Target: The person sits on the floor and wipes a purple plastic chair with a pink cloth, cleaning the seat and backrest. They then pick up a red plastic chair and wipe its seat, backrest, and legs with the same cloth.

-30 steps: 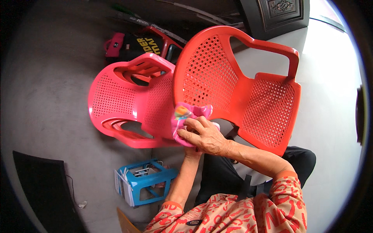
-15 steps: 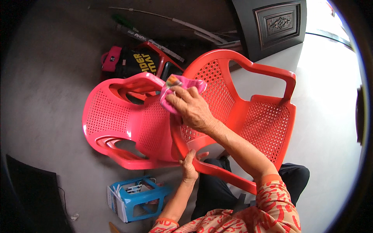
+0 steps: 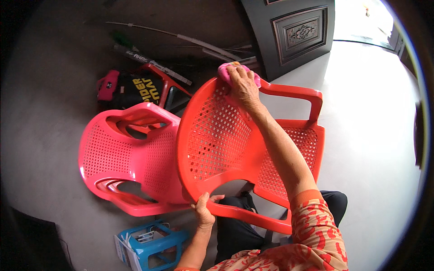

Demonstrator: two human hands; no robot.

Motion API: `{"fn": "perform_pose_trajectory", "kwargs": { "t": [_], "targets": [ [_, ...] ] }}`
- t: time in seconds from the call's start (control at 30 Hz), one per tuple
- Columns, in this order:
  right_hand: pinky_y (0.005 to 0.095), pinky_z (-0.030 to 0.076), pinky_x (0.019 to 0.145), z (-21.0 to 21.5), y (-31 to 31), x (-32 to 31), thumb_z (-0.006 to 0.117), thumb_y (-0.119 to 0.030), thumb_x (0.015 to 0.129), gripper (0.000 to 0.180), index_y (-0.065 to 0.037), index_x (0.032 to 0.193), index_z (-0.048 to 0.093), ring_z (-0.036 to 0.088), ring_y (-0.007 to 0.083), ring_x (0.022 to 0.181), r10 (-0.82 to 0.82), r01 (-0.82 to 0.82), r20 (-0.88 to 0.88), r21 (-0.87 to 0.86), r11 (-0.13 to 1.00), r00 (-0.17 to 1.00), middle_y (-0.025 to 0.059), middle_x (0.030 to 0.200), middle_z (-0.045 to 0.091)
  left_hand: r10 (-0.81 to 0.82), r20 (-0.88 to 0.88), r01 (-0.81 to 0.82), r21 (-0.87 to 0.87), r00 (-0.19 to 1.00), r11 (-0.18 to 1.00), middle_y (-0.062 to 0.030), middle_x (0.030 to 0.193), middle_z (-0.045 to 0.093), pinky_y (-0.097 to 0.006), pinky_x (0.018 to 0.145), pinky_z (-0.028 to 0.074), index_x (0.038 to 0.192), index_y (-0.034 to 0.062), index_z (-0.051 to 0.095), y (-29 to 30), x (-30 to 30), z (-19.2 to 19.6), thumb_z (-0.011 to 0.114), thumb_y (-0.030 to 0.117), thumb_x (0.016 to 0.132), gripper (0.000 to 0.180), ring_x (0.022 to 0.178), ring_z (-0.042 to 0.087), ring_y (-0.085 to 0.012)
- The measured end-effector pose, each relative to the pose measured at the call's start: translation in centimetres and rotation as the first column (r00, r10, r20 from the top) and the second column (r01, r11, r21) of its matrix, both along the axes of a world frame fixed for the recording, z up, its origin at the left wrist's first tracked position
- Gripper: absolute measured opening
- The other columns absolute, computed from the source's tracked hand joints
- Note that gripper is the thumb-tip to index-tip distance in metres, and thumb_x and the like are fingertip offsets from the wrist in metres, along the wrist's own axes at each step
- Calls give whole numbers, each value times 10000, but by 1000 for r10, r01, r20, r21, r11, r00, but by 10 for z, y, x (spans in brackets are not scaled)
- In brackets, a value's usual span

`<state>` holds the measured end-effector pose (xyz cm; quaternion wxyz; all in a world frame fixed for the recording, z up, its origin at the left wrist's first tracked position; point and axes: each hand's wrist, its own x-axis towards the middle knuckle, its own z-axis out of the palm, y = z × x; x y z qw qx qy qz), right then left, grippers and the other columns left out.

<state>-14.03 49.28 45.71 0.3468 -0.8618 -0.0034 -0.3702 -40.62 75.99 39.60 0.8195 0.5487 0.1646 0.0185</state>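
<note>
A red plastic armchair with a perforated back and seat lies tilted in front of me, its backrest toward the left. My left hand is closed on its near edge, where the armrest joins the back. My right hand presses a bunched pink cloth on the far top corner of the backrest. Part of the cloth is hidden under the fingers. Left of the red chair, and partly behind it, is a pink plastic armchair.
A blue plastic stool stands at the lower left with papers at its side. Beyond the chairs are a black bag with pink trim, a red frame and long thin poles. A dark carved door panel stands at the far right.
My right hand and the cloth have moved away from me and right along the backrest. The red chair has turned, and its back now faces me more fully. The whole view has shifted slightly.
</note>
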Motion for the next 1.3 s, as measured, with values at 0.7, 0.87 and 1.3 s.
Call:
{"fn": "perform_pose_trajectory", "kwargs": {
  "t": [0.7,0.87,1.3],
  "targets": [
    [467,494,829,-80,-93,-21,600,-68,755,463,-138,1205,511,488,397,1074,-337,344,-159,22,939,928,206,1248,493,16,103,-29,128,995,991,-105,947,590,-446,658,589,1036,23,540,-28,4,32,627,192,820,288,650,640,-326],
    [445,342,913,-72,-28,21,515,41,721,587,-176,1266,512,445,401,1120,-236,219,-7,397,891,972,194,1295,455,-10,104,0,97,994,995,-112,944,610,-446,699,581,1092,-1,537,-24,5,27,614,169,829,322,676,654,-333],
    [425,361,977,1,98,-95,612,83,661,733,-156,1343,487,418,348,1156,485,-530,260,143,836,835,162,1432,312,-49,214,2,214,976,977,-135,1123,612,-437,695,592,1236,15,511,-24,10,20,537,313,923,433,898,648,-287]
  ]
}}
